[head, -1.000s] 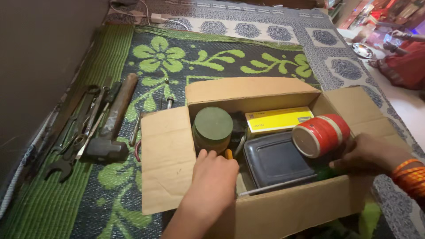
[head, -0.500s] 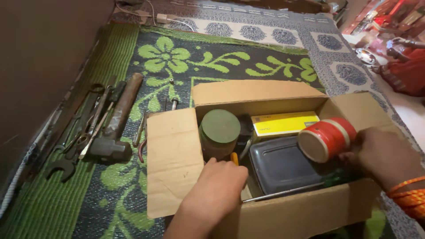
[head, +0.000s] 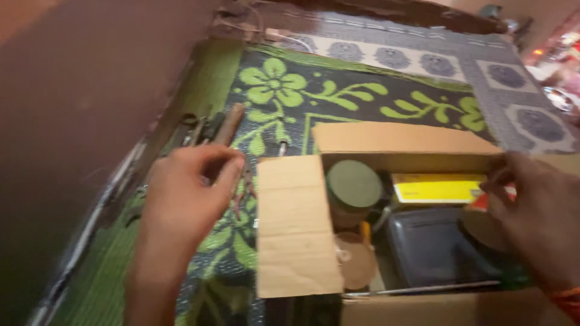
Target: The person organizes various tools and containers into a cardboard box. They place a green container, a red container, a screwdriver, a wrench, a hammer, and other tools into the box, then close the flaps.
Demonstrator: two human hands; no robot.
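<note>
I see the cardboard box (head: 296,241) on the green floor mat (head: 272,84), many items inside it. My right hand (head: 534,223) closes around the red tin (head: 492,205) inside; my left hand (head: 184,193) hovers open above the tools (head: 208,127) lying outside.

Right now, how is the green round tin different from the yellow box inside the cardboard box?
The green round tin is a cylinder standing upright with its dull green lid facing up; the yellow box is flat, rectangular and bright. The tin sits at the left end of the cardboard box, by the open flap; the yellow box lies along the back wall, further right. Both rest inside the cardboard box, and neither hand touches them.
</note>
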